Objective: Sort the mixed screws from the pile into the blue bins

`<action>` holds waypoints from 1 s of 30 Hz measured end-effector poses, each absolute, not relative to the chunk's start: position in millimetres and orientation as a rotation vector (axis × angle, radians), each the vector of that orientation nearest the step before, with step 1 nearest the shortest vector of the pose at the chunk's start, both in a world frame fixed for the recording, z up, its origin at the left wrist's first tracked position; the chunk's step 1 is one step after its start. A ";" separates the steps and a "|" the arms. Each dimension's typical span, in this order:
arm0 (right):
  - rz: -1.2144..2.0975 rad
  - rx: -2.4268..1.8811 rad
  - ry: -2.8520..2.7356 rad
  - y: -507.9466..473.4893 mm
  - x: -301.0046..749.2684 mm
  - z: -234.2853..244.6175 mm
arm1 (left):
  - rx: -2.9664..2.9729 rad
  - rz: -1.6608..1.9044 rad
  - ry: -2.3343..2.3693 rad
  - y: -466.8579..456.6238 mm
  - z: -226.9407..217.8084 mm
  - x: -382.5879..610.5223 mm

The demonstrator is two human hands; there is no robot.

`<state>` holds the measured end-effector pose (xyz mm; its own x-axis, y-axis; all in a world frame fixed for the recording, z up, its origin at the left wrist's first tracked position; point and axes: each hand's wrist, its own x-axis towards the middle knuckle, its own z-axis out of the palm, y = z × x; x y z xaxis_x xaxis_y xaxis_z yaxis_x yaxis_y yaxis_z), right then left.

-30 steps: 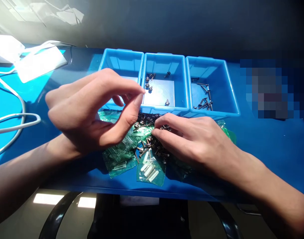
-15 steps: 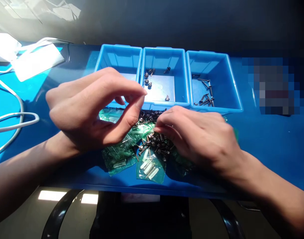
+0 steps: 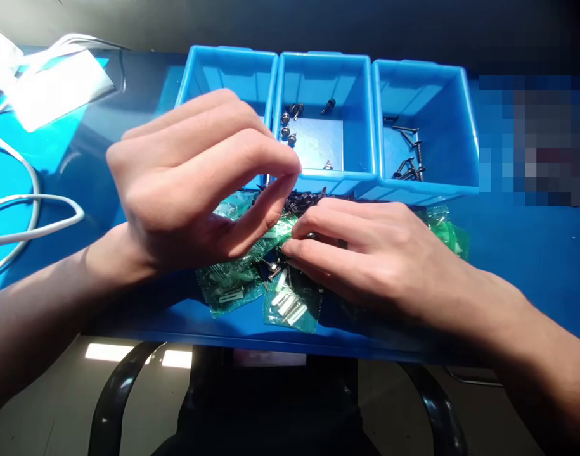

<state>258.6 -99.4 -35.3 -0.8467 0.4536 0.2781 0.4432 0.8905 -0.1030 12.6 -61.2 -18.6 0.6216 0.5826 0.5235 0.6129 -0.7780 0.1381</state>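
My left hand [image 3: 194, 177] hovers over the table with thumb and fingertips pinched together just in front of the middle blue bin [image 3: 322, 76]; what they hold is hidden. My right hand [image 3: 375, 253] lies flat, fingers stretched out, on a pile of small dark screws [image 3: 302, 201] that rests on green plastic bags [image 3: 227, 285] of white plugs. A few round-headed screws [image 3: 287, 123] lie in the middle bin. Long dark screws [image 3: 411, 168] are in the right bin [image 3: 427, 88]. The left bin [image 3: 223, 73] is mostly hidden by my left hand.
The three bins stand side by side at the back of the blue table [image 3: 518, 253]. A white cable [image 3: 33, 209] and a white object [image 3: 56, 85] lie at the left. A black chair frame [image 3: 109, 405] shows below the table's front edge.
The view has shifted closer to the bins. My right hand lifted briefly, then settled flat on the screw pile again. My left hand kept its pinch and moved slightly right.
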 end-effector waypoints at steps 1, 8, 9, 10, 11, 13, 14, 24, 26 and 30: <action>0.056 -0.659 -2.763 -99.9 257.7 -35.7 | -2.773 -0.864 -0.958 -60.7 -19.0 9.4; 0.098 -0.817 -2.486 -105.4 256.0 -34.5 | -2.821 -0.810 -0.860 -58.6 -20.4 -4.0; 0.101 -0.846 -2.438 -106.1 254.9 -32.0 | -2.822 -0.841 -0.814 -58.9 -18.7 -2.2; 0.100 -0.882 -2.390 -106.5 253.4 -28.9 | -2.833 -0.860 -0.793 -59.6 -16.3 0.1; 0.099 -0.937 -2.329 -106.8 251.5 -25.5 | -2.855 -0.871 -0.800 -60.6 -13.3 2.5; 0.121 -1.028 -2.166 -106.8 248.1 -18.9 | -2.886 -0.892 -0.935 -64.5 -6.0 6.3; 0.163 -1.060 -2.088 -106.6 246.9 -16.1 | -2.913 -0.879 -1.029 -67.1 -2.4 7.1; 0.374 -1.112 -2.065 -108.5 248.7 -2.7 | -2.830 -1.029 -1.170 -78.2 -19.9 6.0; 0.375 -1.169 -2.102 -109.4 247.8 -0.8 | -2.831 -1.076 -1.128 -75.8 -28.6 9.2; 0.340 -1.206 -2.207 -103.6 251.7 0.5 | -2.853 -1.176 -1.012 -70.6 -38.9 8.0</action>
